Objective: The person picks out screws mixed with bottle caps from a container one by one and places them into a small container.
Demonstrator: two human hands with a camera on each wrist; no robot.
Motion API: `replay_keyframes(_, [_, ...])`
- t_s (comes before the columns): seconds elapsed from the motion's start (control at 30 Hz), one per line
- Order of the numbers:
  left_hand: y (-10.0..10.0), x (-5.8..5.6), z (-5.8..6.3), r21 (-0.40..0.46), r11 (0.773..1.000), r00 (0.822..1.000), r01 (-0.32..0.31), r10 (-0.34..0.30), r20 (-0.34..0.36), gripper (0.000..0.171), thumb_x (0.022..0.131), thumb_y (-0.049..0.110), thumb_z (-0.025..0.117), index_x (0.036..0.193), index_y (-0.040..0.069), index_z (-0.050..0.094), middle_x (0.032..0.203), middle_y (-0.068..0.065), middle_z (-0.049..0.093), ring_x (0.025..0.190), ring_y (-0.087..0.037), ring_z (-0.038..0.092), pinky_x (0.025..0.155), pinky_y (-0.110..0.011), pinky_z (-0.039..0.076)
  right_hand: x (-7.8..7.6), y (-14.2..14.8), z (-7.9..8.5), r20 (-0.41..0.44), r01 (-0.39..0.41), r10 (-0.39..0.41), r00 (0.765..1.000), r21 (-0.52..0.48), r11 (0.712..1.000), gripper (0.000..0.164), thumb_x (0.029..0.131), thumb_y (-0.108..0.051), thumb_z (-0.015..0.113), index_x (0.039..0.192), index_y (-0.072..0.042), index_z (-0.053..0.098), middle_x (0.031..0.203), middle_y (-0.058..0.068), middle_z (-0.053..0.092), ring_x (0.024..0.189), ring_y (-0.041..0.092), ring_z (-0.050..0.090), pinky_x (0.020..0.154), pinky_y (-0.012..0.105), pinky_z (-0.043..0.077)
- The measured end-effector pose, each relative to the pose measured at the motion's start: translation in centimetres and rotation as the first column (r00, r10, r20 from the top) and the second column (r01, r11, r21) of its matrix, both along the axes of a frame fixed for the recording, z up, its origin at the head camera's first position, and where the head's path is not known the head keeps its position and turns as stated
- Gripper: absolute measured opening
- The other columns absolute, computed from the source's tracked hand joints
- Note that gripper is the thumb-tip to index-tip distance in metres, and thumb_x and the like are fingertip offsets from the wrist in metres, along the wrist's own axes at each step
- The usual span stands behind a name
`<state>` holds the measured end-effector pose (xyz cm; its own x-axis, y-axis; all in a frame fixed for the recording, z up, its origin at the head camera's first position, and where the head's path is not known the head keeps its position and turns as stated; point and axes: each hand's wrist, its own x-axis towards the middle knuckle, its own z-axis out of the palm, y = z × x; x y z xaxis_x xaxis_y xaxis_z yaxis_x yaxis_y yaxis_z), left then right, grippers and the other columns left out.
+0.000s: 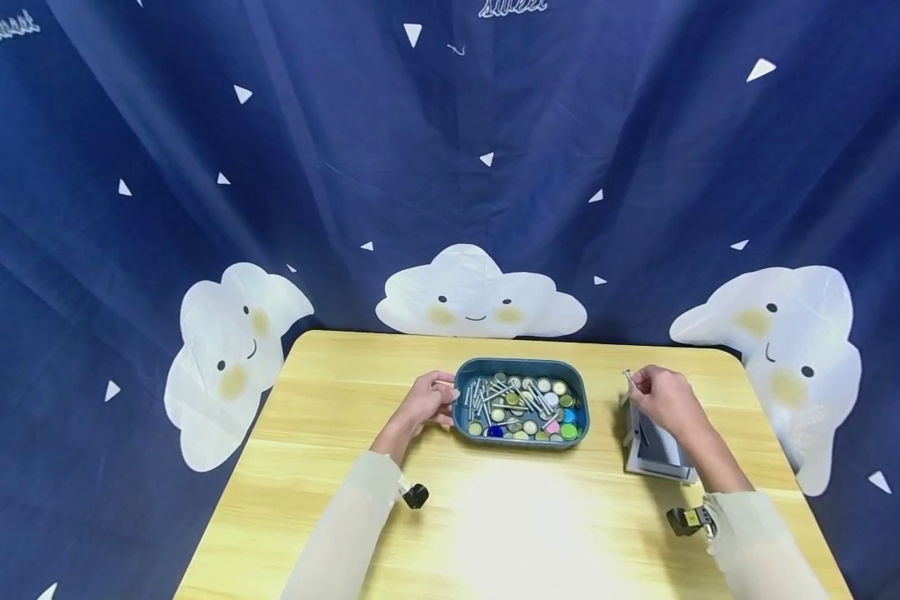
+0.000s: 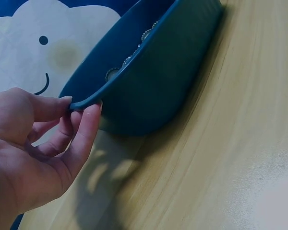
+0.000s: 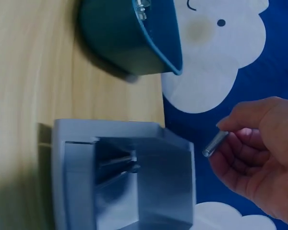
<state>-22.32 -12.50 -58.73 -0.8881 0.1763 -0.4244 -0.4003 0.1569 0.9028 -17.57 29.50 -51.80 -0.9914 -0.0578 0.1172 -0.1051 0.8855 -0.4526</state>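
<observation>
Slim silver metal bolt [image 3: 216,143]: I've got it, up by the far end of the angular grey box [image 3: 168,179].
Right hand [image 3: 264,153]: thumb and fingers pinching that bolt.
Grey box: silver rods [image 3: 116,161] inside.
Rounded teal tub [image 2: 158,86]: left of it, bolts and round coloured caps [image 1: 568,432] within.
Left hand [image 2: 43,139]: pinching the tub's rim.
Pale wood-grain table [image 1: 307,467]: beneath, navy cloud-print curtain [image 1: 307,208] behind.

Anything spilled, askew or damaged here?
Nothing stands out. The blue-green tub sits upright on the table, screws and bottle caps jumbled but inside it; the grey container shows no visible damage.
</observation>
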Motion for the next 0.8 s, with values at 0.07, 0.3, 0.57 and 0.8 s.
replay_keyframes(0.07, [0.0, 0.0, 0.0, 0.008, 1.000, 1.000, 0.001, -0.001, -0.001, 0.041, 0.099, 0.006, 0.064, 0.139, 0.001, 0.054, 0.110, -0.020, 0.064, 0.075, -0.019, 0.066, 0.058, -0.034, 0.067, 0.3, 0.3, -0.4, 0.009, 0.057, -0.057, 0.998, -0.011, 0.998, 0.011, 0.084, -0.006, 0.065, 0.091, 0.003, 0.067, 0.079, 0.013, 0.069, 0.071, 0.026, 0.061, 0.065, 0.045, 0.054])
replay_keyframes(0.3, [-0.1, 0.0, 0.0, 0.008, 1.000, 1.000, 0.003, -0.003, -0.005, 0.041, 0.099, 0.006, 0.065, 0.139, 0.000, 0.055, 0.104, -0.013, 0.063, 0.076, -0.020, 0.066, 0.059, -0.034, 0.067, 0.7, 1.1, -2.2, 0.077, 0.211, -0.211, 0.975, 0.002, 0.977, 0.009, 0.081, -0.005, 0.058, 0.072, -0.006, 0.057, 0.068, 0.010, 0.058, 0.067, 0.030, 0.053, 0.056, 0.041, 0.046])
replay_keyframes(0.57, [-0.2, 0.1, -0.2, 0.004, 1.000, 1.000, 0.006, -0.006, -0.004, 0.040, 0.100, 0.007, 0.065, 0.139, 0.002, 0.055, 0.103, -0.017, 0.063, 0.075, -0.020, 0.066, 0.057, -0.033, 0.066, 0.6, 2.1, -5.2, 0.178, 0.159, -0.167, 0.970, 0.057, 0.986, 0.030, 0.079, -0.003, 0.058, 0.057, -0.018, 0.044, 0.059, 0.000, 0.047, 0.064, 0.026, 0.046, 0.055, 0.033, 0.034])
replay_keyframes(0.8, [-0.2, -0.1, -0.4, 0.001, 1.000, 1.000, 0.008, -0.008, -0.003, 0.040, 0.100, 0.008, 0.065, 0.139, 0.003, 0.055, 0.107, -0.017, 0.064, 0.077, -0.021, 0.067, 0.057, -0.032, 0.066, 0.6, 2.2, -6.6, 0.186, 0.181, -0.193, 0.963, 0.079, 0.980, 0.031, 0.076, 0.000, 0.060, 0.053, -0.015, 0.043, 0.063, 0.011, 0.056, 0.064, 0.032, 0.051, 0.055, 0.048, 0.047])
